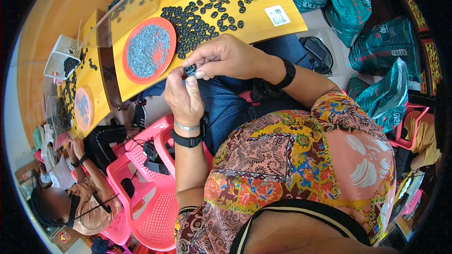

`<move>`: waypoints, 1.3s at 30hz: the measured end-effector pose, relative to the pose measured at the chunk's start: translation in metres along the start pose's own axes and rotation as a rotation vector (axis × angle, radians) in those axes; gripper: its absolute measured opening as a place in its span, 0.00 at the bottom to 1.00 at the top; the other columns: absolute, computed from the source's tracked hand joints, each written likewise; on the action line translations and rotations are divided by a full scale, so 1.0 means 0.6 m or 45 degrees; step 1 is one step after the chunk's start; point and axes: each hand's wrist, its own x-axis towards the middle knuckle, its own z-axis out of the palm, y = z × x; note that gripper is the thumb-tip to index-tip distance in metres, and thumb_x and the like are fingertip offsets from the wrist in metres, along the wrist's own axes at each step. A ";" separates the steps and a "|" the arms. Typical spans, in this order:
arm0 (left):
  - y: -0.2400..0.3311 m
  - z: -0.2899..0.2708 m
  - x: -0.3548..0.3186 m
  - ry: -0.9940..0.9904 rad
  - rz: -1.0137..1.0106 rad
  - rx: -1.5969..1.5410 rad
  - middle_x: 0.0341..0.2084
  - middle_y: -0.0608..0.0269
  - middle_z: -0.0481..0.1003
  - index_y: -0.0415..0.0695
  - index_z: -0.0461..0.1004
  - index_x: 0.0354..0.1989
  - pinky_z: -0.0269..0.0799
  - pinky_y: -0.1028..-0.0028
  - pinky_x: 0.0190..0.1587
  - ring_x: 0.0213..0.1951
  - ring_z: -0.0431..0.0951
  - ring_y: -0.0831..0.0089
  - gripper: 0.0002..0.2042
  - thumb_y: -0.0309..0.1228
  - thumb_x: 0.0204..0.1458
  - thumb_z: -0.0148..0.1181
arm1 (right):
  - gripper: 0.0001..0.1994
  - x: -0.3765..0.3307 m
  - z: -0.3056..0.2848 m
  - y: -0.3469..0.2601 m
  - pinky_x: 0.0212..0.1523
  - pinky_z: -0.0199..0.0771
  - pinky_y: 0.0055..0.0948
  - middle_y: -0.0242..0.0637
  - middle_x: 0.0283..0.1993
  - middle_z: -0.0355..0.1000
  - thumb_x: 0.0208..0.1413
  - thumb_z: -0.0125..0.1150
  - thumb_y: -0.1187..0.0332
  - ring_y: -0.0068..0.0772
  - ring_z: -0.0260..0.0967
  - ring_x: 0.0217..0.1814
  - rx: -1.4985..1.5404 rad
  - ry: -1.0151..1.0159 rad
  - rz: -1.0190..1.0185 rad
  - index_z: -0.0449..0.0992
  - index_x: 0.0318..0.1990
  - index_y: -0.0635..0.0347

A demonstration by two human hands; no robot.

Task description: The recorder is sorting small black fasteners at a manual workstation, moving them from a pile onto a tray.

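Observation:
A small black oval part [189,69] with openings in its face is pinched between my two hands, just off the near edge of the yellow table [256,19]. My left hand [184,98] grips it from below, thumb pointing up. From above and to the right, my right hand [225,59] closes thumb and fingers on the same part. Whether a screw sits in it is hidden by my fingers. Left of my hands, an orange-red plate [173,42] holds many small silvery screw-like pieces [146,52]. Beyond it, similar black parts [188,26] lie heaped and scattered across the table.
Green woven sacks [383,49] stand at the right, one near a pink stool [408,134]. A pink chair [150,207] is close on my left. Another person [94,202] works farther left at a second table with a pink plate [83,108] and a white basket [59,63].

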 end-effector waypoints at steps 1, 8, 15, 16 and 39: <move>0.001 0.000 0.000 0.003 0.002 0.002 0.24 0.48 0.68 0.35 0.64 0.38 0.64 0.64 0.29 0.26 0.70 0.54 0.11 0.33 0.56 0.46 | 0.13 0.000 -0.001 -0.001 0.33 0.66 0.16 0.27 0.29 0.69 0.49 0.61 0.73 0.13 0.64 0.31 -0.002 0.001 -0.002 0.75 0.44 0.64; 0.000 0.008 -0.003 0.046 0.035 -0.038 0.25 0.49 0.69 0.35 0.64 0.39 0.65 0.64 0.29 0.26 0.70 0.54 0.11 0.32 0.56 0.46 | 0.13 -0.002 -0.004 -0.008 0.33 0.66 0.15 0.27 0.29 0.70 0.48 0.60 0.75 0.12 0.65 0.31 -0.034 0.000 0.014 0.75 0.44 0.63; -0.004 0.028 -0.006 -0.027 -0.425 -0.722 0.24 0.59 0.69 0.36 0.64 0.37 0.66 0.73 0.32 0.25 0.69 0.72 0.09 0.30 0.55 0.47 | 0.11 0.003 -0.002 -0.002 0.30 0.68 0.16 0.30 0.26 0.71 0.48 0.60 0.75 0.13 0.67 0.28 -0.204 0.045 0.055 0.76 0.41 0.63; -0.001 0.032 -0.005 -0.005 -0.571 -1.083 0.24 0.62 0.68 0.37 0.64 0.36 0.67 0.76 0.33 0.26 0.68 0.76 0.07 0.29 0.55 0.47 | 0.11 0.003 0.000 0.003 0.30 0.68 0.16 0.30 0.26 0.71 0.48 0.60 0.75 0.13 0.67 0.28 -0.205 0.044 0.056 0.76 0.41 0.63; -0.046 0.061 -0.018 -0.028 -0.768 -1.033 0.18 0.65 0.65 0.37 0.62 0.27 0.67 0.77 0.24 0.19 0.66 0.79 0.03 0.23 0.51 0.46 | 0.08 0.019 -0.028 0.060 0.31 0.69 0.17 0.33 0.29 0.72 0.47 0.59 0.76 0.16 0.68 0.29 -0.243 0.326 0.206 0.73 0.36 0.66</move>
